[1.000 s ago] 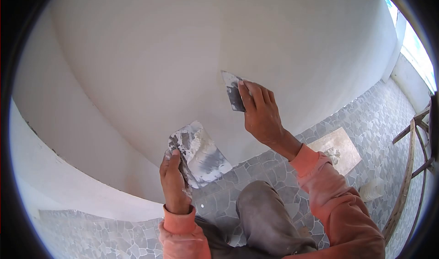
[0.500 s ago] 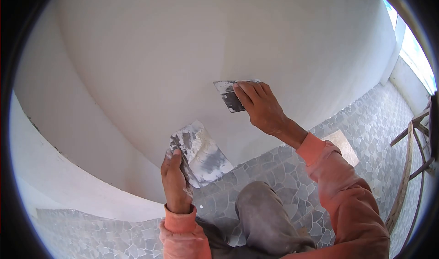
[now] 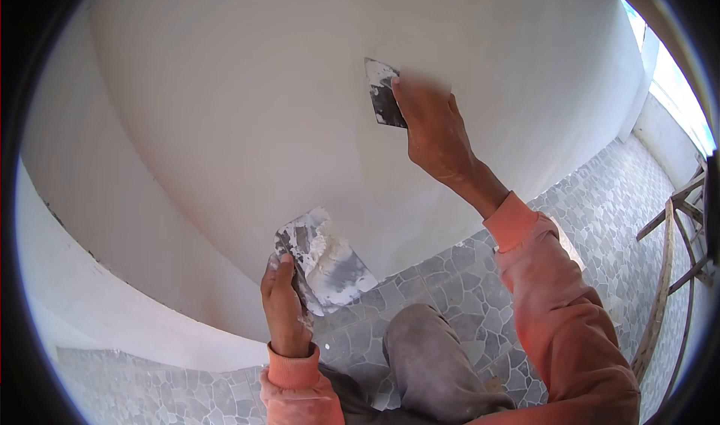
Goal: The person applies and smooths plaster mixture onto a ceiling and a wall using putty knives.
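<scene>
My left hand (image 3: 286, 305) is closed round the edge of a flat plastering plate (image 3: 341, 275), its thumb on top. White putty (image 3: 322, 249) lies in a thick smear across that plate. Higher up, my right hand (image 3: 435, 125) grips a dark, thin putty knife (image 3: 384, 95) with white putty on its upper part. The knife is against or very near the pale wall (image 3: 262, 102); the exact contact cannot be told. A blurred patch hides part of the right fingers.
A curved white ledge (image 3: 150, 297) runs along the lower left. Grey stone-pattern flooring (image 3: 592, 222) spreads below and right, with a pale flat piece (image 3: 568, 245) on it. A wooden frame (image 3: 664, 275) stands at the right edge. My bent knee (image 3: 427, 350) is below the plate.
My right hand has moved up the wall with the putty knife, which is now turned more upright. The left hand and its plate have shifted only slightly.
</scene>
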Action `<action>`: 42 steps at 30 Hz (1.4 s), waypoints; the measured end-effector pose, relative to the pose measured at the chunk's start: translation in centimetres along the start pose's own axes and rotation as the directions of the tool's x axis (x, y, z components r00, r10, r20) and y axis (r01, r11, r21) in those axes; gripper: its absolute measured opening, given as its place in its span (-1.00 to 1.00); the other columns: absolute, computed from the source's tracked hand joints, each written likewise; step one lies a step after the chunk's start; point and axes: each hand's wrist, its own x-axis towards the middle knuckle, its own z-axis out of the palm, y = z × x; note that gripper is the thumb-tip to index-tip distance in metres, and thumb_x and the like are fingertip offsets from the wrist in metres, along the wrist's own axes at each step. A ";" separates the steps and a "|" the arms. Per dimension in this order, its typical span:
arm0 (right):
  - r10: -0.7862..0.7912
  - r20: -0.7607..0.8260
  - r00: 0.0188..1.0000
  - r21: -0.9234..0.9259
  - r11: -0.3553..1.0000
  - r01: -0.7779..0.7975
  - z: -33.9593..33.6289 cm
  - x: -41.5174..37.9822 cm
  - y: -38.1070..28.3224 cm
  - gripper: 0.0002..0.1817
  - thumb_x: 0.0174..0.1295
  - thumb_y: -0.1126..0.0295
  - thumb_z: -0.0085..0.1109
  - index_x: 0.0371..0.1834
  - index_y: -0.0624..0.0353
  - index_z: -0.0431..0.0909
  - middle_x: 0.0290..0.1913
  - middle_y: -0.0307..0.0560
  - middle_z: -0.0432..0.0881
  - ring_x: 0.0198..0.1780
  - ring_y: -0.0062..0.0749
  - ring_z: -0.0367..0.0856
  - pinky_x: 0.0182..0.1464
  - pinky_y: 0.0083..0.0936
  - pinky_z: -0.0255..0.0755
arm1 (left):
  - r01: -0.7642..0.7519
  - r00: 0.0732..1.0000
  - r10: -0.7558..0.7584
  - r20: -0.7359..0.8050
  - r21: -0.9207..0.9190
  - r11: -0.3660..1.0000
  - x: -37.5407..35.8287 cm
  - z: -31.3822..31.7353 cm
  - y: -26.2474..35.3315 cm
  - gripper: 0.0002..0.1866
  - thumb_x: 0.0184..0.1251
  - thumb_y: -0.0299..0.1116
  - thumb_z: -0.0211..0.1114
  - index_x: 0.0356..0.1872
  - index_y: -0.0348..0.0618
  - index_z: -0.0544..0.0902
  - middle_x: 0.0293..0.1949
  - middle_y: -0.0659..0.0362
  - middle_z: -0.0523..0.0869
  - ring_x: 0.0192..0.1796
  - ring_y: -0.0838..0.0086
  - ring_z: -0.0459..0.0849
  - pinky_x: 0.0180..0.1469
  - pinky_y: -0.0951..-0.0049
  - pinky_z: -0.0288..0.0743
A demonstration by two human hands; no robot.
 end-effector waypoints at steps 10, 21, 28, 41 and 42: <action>0.050 -0.018 0.999 0.044 0.998 -0.050 -3.5 0.7 6.5 -0.44 0.17 0.70 0.09 0.28 0.06 0.49 0.14 -0.18 0.56 0.17 -0.23 0.54 0.28 -0.26 0.35 | 0.000 0.999 0.001 -0.046 0.016 1.000 -0.4 0.6 0.4 -0.71 0.49 -0.37 0.07 0.05 -0.36 0.57 -0.08 0.14 0.70 -0.10 0.47 0.66 -0.02 0.48 0.52; 0.065 0.019 0.998 -0.030 0.997 -0.064 1.0 -5.7 8.5 -0.23 0.00 0.83 0.01 0.35 -0.01 0.44 0.30 -0.09 0.46 0.29 -0.09 0.45 0.34 -0.19 0.32 | 0.005 0.994 0.009 -0.109 0.127 0.992 0.0 0.4 0.1 -0.70 0.47 -0.30 0.14 0.02 -0.35 0.57 -0.12 0.12 0.68 -0.15 0.46 0.67 -0.09 0.48 0.54; 0.169 0.090 0.981 -0.060 0.985 -0.164 6.7 -15.8 3.5 -0.30 0.10 0.72 0.05 0.40 0.06 0.38 0.38 0.10 0.34 0.40 -0.02 0.33 0.40 0.05 0.16 | 0.007 0.995 0.003 -0.102 0.096 0.995 -0.5 1.8 0.8 -0.72 0.51 -0.35 0.11 0.05 -0.36 0.56 -0.10 0.13 0.69 -0.13 0.50 0.67 -0.08 0.53 0.55; 0.693 0.167 0.702 0.385 0.609 -0.693 1.8 -16.0 -1.6 -0.55 0.37 0.58 -0.11 0.33 0.40 0.33 0.17 0.22 0.47 -0.08 -0.08 0.63 -0.10 -0.28 0.58 | 0.019 0.995 -0.003 -0.098 0.166 0.986 -1.0 1.7 1.6 -0.69 0.50 -0.35 0.11 0.08 -0.39 0.56 -0.10 0.14 0.68 -0.10 0.50 0.65 -0.04 0.54 0.52; 0.737 0.135 0.663 0.358 0.587 -0.726 1.3 -13.9 -0.4 -0.59 0.44 0.52 -0.17 0.32 0.41 0.32 0.13 0.22 0.47 -0.23 -0.14 0.63 -0.18 -0.29 0.58 | 0.028 0.997 -0.016 -0.081 0.154 0.988 -1.0 1.9 1.7 -0.69 0.50 -0.35 0.11 0.08 -0.39 0.56 -0.10 0.14 0.67 -0.10 0.50 0.64 -0.04 0.54 0.51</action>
